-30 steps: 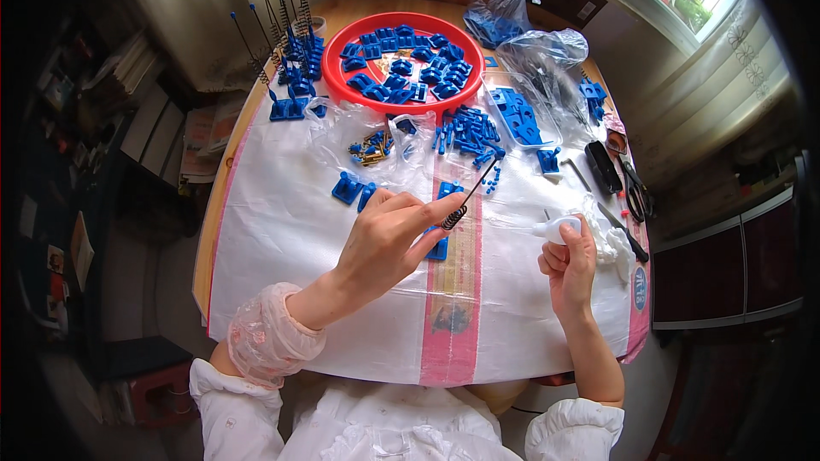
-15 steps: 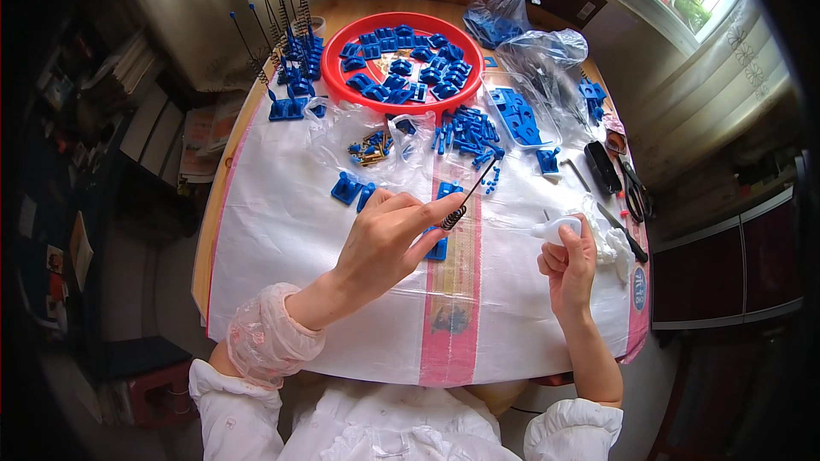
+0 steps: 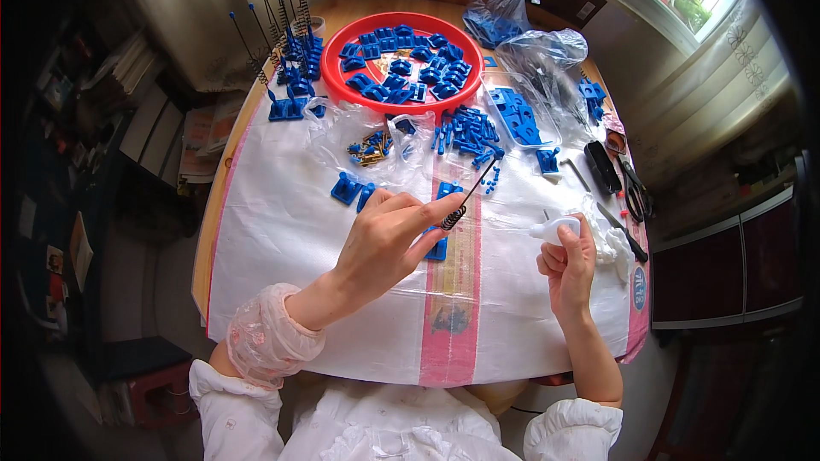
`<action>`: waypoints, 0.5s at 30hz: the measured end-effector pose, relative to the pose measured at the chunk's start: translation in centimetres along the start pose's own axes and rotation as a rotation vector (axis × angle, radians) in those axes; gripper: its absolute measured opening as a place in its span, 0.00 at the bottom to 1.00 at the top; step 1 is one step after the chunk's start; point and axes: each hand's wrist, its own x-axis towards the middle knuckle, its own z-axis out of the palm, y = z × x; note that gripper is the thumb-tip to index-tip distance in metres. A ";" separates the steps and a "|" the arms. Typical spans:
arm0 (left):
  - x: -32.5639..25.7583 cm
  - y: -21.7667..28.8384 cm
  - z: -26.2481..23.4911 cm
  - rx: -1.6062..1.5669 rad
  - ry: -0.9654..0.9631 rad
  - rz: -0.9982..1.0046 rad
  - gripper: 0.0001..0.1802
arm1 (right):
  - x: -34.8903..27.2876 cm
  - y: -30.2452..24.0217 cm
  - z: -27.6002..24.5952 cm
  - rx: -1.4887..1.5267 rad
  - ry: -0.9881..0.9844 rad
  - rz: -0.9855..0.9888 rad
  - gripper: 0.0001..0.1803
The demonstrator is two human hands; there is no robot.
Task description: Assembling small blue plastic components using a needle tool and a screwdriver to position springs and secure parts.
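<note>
1. From my remote station I see the left hand (image 3: 389, 235) raised over the middle of the bench (image 3: 282, 230), fingers pinched shut on a thin black rod with a coil spring (image 3: 465, 201) at its lower end; the rod slants up to the right.
2. The right hand (image 3: 568, 265) is curled closed around a small white squeeze bottle (image 3: 553, 228), nozzle pointing left, held near the bench's right side, well apart from the left hand.
3. A small blue plastic part (image 3: 438, 248) lies on the white woven sheet (image 3: 282, 290) just under the left fingertips; I cannot tell whether they touch it.
4. Further back sits a red round tray (image 3: 342, 85) full of blue parts, with loose blue pieces (image 3: 465, 132) in front of it.
5. Assembled rods on blue bases (image 3: 286, 77) stand upright at the tray's left.
6. Black pliers (image 3: 634, 192) lie at the right edge.
</note>
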 end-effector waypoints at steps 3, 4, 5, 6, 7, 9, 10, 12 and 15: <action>0.0 0.0 0.0 0.003 0.000 -0.001 0.34 | 0.0 0.0 0.0 -0.002 -0.004 -0.013 0.08; 0.0 0.0 0.0 0.003 0.003 0.000 0.34 | 0.0 0.0 0.0 -0.002 -0.004 -0.018 0.08; 0.0 0.0 0.0 0.003 0.005 0.002 0.34 | -0.1 -0.1 0.1 0.000 -0.006 -0.020 0.08; 0.0 0.0 0.0 0.003 0.003 -0.003 0.34 | -0.1 -0.1 0.1 0.001 -0.007 -0.022 0.08; 0.0 0.0 0.0 0.002 0.001 -0.008 0.34 | -0.1 -0.1 0.2 0.002 -0.009 -0.024 0.08; 0.0 0.1 -0.1 0.002 0.001 -0.010 0.34 | -0.1 0.0 0.1 0.001 -0.008 -0.026 0.08; 0.0 0.1 -0.1 0.002 0.003 -0.008 0.34 | -0.1 0.0 0.0 0.001 -0.009 -0.028 0.08; 0.0 0.1 0.0 0.004 0.007 -0.003 0.34 | -0.1 0.0 -0.1 -0.001 -0.008 -0.034 0.08; 0.1 0.0 -0.1 0.008 0.012 -0.001 0.33 | -0.1 -0.1 0.1 -0.002 -0.004 -0.033 0.08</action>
